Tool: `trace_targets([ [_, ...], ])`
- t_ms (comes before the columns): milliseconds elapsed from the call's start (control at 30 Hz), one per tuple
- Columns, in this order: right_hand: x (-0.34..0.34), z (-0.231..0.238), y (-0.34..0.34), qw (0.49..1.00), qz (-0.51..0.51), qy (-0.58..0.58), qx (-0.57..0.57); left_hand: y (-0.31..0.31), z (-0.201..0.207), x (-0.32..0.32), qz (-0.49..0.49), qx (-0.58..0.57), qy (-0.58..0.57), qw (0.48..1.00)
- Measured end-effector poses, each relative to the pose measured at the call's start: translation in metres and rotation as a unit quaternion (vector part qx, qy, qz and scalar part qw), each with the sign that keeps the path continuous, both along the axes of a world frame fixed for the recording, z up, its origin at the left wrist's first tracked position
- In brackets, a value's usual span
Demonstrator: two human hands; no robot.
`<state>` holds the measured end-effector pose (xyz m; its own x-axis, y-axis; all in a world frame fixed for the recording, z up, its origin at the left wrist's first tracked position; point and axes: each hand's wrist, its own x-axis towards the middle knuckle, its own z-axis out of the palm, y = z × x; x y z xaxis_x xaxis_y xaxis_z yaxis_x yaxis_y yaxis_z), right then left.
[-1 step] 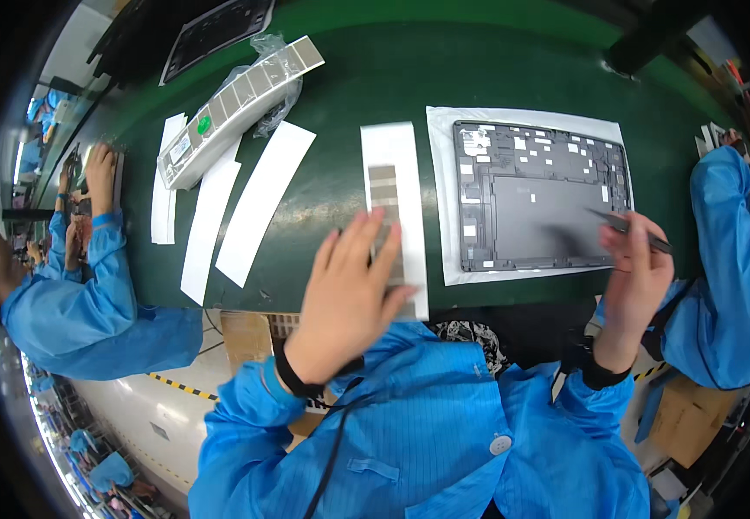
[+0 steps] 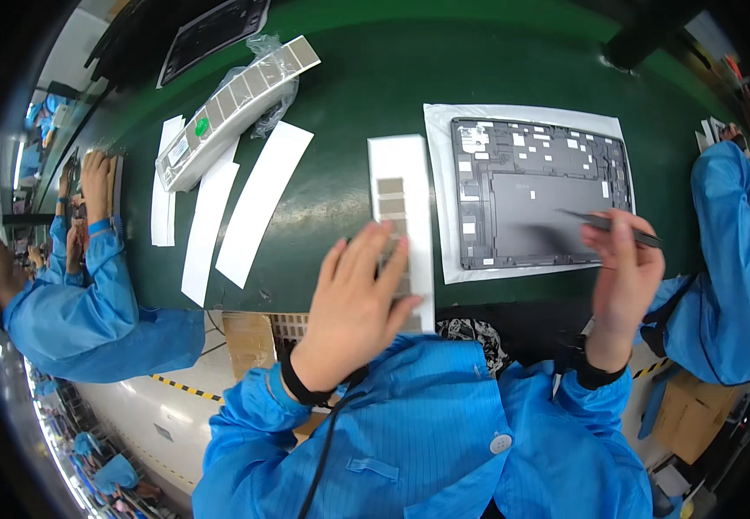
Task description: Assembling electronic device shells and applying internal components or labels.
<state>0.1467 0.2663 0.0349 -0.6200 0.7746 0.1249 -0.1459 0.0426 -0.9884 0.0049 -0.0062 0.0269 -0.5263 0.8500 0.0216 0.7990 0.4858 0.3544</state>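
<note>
My left hand (image 2: 359, 294) lies over a white backing strip (image 2: 399, 160) that carries a row of grey-brown stickers (image 2: 390, 206). Its fingers are stretched out and rest on the strip, covering several stickers. In my right hand (image 2: 624, 277) is a pair of dark tweezers (image 2: 621, 230), gripped between thumb and fingers. The tips point left, above a dark tablet-like housing (image 2: 531, 208) with small white patches. Under that housing lies a white padded sheet (image 2: 440, 195).
To the left, white strips (image 2: 264, 203) lie beside a thick stack of sticker strips (image 2: 236, 108) with clear plastic wrap (image 2: 284, 108). Another dark housing (image 2: 210, 39) is farther back. Co-workers in blue sit at the left (image 2: 72, 303) and right (image 2: 721, 268).
The sticker strip and my left hand have shifted slightly toward me and to the right. My right hand has moved a little left with the tweezers, over the housing.
</note>
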Motion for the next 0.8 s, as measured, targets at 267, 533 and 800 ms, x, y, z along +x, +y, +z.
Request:
trace_targets([
  [267, -0.075, 0.002, -0.069, 0.987, 0.145, -0.021, -0.071, 0.014, -0.017, -0.012, 0.006, 0.065, 0.020, 0.998],
  [533, -0.094, -0.020, -0.075, 0.985, 0.139, -0.090, -0.047, 0.010, -0.019, -0.011, -0.046, 0.078, 0.043, 0.995],
  [800, -0.099, -0.020, -0.078, 0.983, 0.126, -0.137, -0.003, 0.011, -0.018, -0.015, -0.052, 0.085, 0.014, 0.995],
])
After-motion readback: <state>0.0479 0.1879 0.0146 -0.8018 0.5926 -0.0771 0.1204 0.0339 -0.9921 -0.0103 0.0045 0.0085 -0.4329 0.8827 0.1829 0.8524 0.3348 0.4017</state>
